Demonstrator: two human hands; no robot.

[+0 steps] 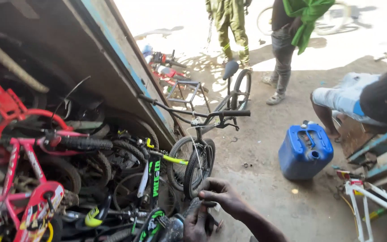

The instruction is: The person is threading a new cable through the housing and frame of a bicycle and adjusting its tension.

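A square blue plastic can sits on the dirt floor. A black bike with a black seat stands near the wall. A red kids' bike lies in a pile of bikes and tyres on the left. A white bike frame lies on the right. Two people stand in the sun, and one person sits.

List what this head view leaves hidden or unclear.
- Left hand: partly cut off by the bottom edge; its grip cannot be told.
- Small dark part under the right hand: fingers cover it.
- Two standing people: cut off by the top edge.
- White frame: cut off at the right.
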